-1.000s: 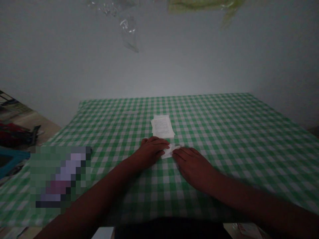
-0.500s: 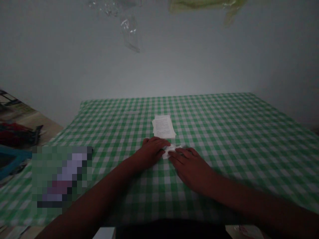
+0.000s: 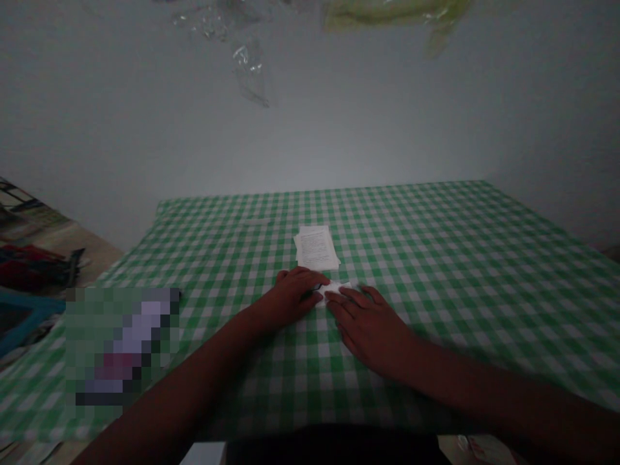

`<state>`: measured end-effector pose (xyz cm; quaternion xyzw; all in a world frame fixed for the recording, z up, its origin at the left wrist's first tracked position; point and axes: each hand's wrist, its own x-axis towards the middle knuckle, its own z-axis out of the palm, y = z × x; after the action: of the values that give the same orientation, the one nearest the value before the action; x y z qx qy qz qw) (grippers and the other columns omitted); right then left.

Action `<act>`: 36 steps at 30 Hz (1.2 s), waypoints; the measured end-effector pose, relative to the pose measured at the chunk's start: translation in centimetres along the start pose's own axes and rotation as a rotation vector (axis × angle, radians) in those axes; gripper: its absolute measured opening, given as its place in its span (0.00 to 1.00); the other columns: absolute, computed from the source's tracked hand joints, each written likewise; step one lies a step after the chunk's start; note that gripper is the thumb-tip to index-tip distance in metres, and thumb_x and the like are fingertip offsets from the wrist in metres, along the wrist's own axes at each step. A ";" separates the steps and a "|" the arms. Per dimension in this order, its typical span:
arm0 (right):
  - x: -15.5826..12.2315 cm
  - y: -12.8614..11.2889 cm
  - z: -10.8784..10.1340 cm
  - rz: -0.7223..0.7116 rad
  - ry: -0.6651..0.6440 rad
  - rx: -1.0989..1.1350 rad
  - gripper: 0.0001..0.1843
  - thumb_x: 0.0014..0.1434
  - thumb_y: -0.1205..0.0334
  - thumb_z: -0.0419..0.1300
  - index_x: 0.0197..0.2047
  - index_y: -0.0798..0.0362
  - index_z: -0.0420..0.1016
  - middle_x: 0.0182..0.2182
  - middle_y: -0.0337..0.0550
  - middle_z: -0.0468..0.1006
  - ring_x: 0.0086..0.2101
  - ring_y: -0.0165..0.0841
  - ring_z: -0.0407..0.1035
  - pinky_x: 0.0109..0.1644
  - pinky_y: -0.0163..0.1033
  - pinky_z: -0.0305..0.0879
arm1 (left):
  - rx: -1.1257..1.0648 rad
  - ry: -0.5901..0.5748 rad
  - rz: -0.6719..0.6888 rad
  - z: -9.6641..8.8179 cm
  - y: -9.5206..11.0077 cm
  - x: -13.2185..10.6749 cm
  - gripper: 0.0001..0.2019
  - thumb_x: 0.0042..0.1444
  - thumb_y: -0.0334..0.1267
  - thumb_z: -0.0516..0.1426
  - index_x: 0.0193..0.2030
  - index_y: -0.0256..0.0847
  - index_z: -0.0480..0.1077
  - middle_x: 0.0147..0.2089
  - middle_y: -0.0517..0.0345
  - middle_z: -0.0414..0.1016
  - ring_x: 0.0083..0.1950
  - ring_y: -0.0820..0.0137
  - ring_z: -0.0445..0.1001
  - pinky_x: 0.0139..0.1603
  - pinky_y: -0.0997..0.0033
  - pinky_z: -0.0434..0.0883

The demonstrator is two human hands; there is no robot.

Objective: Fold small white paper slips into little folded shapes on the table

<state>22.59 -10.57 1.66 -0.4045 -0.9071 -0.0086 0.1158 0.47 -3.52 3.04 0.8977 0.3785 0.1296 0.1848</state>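
Note:
A small piece of folded white paper [image 3: 338, 286] lies on the checked cloth between my two hands. My left hand [image 3: 296, 294] is at its left end, fingers bent over the paper and the thumb at its near edge. My right hand [image 3: 371, 316] rests on the near and right side of the paper, fingers spread and pressing down on it. Part of the paper is hidden under my fingers. Just beyond my hands lies a loose stack of printed paper sheets [image 3: 317, 247], slightly fanned.
A green and white checked cloth [image 3: 436, 245] covers the table. At the left front is a blurred-out dark-edged flat object [image 3: 140, 329]. A pale wall [image 3: 339, 129] rises behind, with clear plastic [image 3: 249, 68] and yellowish material [image 3: 387, 16] hanging above. Something blue [image 3: 29, 316] stands left of the table.
The paper between my hands looks flatter, with less of its near side showing. My hands stay in almost the same place. The whole view has shifted slightly.

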 end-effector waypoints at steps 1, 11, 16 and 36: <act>0.0 0.0 0.0 -0.004 0.000 -0.002 0.24 0.67 0.62 0.48 0.64 0.56 0.62 0.63 0.49 0.66 0.62 0.45 0.57 0.63 0.61 0.52 | 0.003 0.007 -0.004 0.1 0.0 0.0 0.14 0.66 0.39 0.53 0.57 0.48 0.67 0.57 0.57 0.73 0.60 0.62 0.66 0.58 0.57 0.60; 0.1 0.2 -0.9 -0.041 -0.037 0.052 0.22 0.67 0.62 0.48 0.63 0.53 0.63 0.64 0.47 0.65 0.62 0.44 0.57 0.63 0.61 0.51 | 0.132 0.081 -0.006 1.2 0.2 0.0 0.11 0.65 0.39 0.55 0.52 0.48 0.73 0.57 0.56 0.74 0.60 0.60 0.65 0.56 0.56 0.58; -0.1 0.2 -0.8 0.037 -0.009 0.049 0.21 0.67 0.61 0.49 0.62 0.51 0.64 0.62 0.46 0.68 0.63 0.46 0.56 0.63 0.62 0.50 | 0.098 0.089 -0.079 1.2 0.5 0.1 0.10 0.64 0.39 0.55 0.51 0.49 0.74 0.57 0.58 0.74 0.60 0.60 0.65 0.54 0.55 0.58; 0.1 1.9 -2.4 0.248 -0.034 -0.055 0.20 0.63 0.64 0.52 0.57 0.57 0.70 0.48 0.52 0.79 0.54 0.52 0.65 0.56 0.63 0.55 | 0.105 0.030 0.057 0.8 2.2 -0.9 0.15 0.60 0.41 0.60 0.53 0.52 0.73 0.56 0.58 0.74 0.58 0.59 0.64 0.56 0.54 0.56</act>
<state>24.42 -9.49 3.91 -0.5167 -0.8514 -0.0121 0.0895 1.59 -5.78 3.18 0.9144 0.3621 0.1282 0.1279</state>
